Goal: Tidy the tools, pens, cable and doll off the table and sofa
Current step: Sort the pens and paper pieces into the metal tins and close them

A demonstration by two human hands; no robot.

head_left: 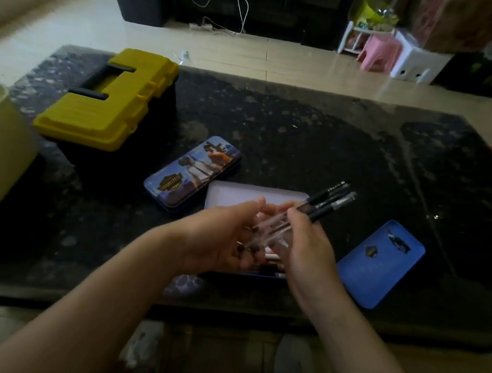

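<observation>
Pens [325, 202], a bundle w/ black caps pointing up-right, held just above the open tin [256, 196] at front-centre of the bench [306, 132]. R hand [308, 248] curls round their middle; L hand [220, 240] curls round the clear lower ends. Printed case [192, 171] just left of tin, blue tray [380, 264] to its right. Yellow toolbox [110, 100], lid down, far left.

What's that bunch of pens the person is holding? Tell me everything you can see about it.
The pens form a loose bundle of several, with clear plastic-looking barrels and black ends bearing pale print, which point away to the right. The bundle slants over the open pencil tin on the dark table. The right hand grips its middle from above; the left hand cups the near ends. The exact count is too blurred to tell.
</observation>
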